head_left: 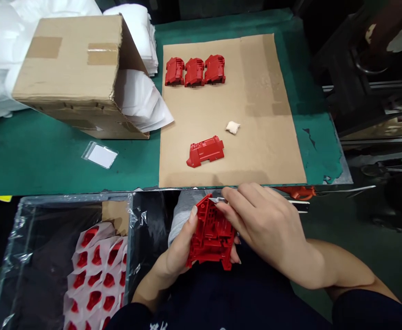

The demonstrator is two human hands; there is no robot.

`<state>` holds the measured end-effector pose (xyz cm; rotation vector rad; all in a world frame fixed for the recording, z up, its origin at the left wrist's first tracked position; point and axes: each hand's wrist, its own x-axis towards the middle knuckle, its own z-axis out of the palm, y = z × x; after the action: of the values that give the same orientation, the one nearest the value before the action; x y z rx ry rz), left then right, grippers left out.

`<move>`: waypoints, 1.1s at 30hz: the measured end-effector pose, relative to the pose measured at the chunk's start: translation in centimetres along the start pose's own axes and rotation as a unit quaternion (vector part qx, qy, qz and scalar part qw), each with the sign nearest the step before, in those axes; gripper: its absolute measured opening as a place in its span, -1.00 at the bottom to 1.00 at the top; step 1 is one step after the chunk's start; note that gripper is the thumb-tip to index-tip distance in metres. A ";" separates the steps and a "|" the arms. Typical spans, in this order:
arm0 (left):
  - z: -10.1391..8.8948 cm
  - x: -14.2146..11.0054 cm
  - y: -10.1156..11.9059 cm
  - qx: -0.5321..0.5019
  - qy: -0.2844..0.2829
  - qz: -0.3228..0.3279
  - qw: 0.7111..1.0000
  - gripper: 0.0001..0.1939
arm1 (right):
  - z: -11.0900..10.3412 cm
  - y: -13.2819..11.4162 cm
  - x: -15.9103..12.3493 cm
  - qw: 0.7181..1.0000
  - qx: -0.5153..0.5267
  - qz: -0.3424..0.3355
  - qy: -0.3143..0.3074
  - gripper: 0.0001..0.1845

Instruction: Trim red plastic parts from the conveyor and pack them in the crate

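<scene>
In front of my lap, my left hand (182,243) is wrapped round a red plastic housing (213,240) with ribs and slots on its upper face. My right hand (266,224) is closed on a knife, whose silver blade (216,200) meets the top edge of the housing; the grip is hidden in the fingers. On the cardboard sheet (263,156) beyond my hands lies another red plastic piece (206,151). Three red housings (194,72) stand in a row farther back. A small crumpled cream-coloured lump (233,127) rests between them.
A cardboard box (70,59) with white foam sheets (142,98) stands left on the green table (49,160). Nearby lies a small clear bag (100,155). Below left, a plastic-lined crate (25,256) holds several wrapped red parts (94,275). Orange-handled scissors (299,192) are by the table edge.
</scene>
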<state>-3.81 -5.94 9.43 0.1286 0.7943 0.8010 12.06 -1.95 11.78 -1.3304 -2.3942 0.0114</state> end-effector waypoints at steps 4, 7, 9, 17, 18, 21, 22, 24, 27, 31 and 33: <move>-0.3 0.0 0.0 0.003 -0.011 -0.002 1.000 -0.33 | 0.0 -0.1 0.1 1.000 -0.005 0.002 0.001 -0.62; -0.4 0.0 0.0 0.012 -0.009 0.003 1.000 -0.33 | 0.0 -0.1 0.0 1.000 0.005 0.001 -0.002 -0.61; -0.4 -0.1 -0.1 0.026 0.005 0.015 1.000 -0.35 | 0.1 -0.1 0.0 1.000 0.010 0.002 -0.004 -0.61; -1.0 0.0 0.2 0.032 -0.001 0.005 0.999 -0.44 | 0.3 -0.4 0.0 1.000 -0.003 0.018 -0.006 -0.64; -1.0 -0.1 0.3 0.023 -0.016 -0.008 1.000 -0.43 | 0.4 -0.4 0.1 1.000 -0.004 0.017 -0.008 -0.64; -1.1 -0.5 0.4 0.008 -0.038 -0.027 0.999 -0.42 | 0.6 -0.1 0.4 0.999 -0.037 0.019 -0.004 -0.64; -1.2 -0.7 0.3 0.006 -0.040 -0.026 0.999 -0.43 | 0.6 0.2 0.6 0.998 -0.055 0.024 -0.003 -0.64; -1.4 -1.1 0.3 0.007 -0.044 -0.018 0.999 -0.45 | 0.6 0.8 0.7 0.996 -0.077 0.038 -0.004 -0.64; -1.6 -1.4 0.2 0.014 -0.055 -0.020 0.998 -0.42 | 0.3 1.3 0.6 0.998 -0.048 0.045 -0.011 -0.65; -1.5 -1.0 0.4 0.021 -0.026 -0.042 0.999 -0.36 | -0.6 0.6 0.0 1.000 -0.004 0.020 0.000 -0.67; -1.3 -0.8 0.5 0.023 -0.016 -0.049 0.998 -0.34 | -1.0 0.1 -0.1 1.000 0.006 0.000 0.006 -0.67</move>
<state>-5.31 -6.38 9.21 0.1426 0.7838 0.6863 12.52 -2.17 12.63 -1.3207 -2.3818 0.0174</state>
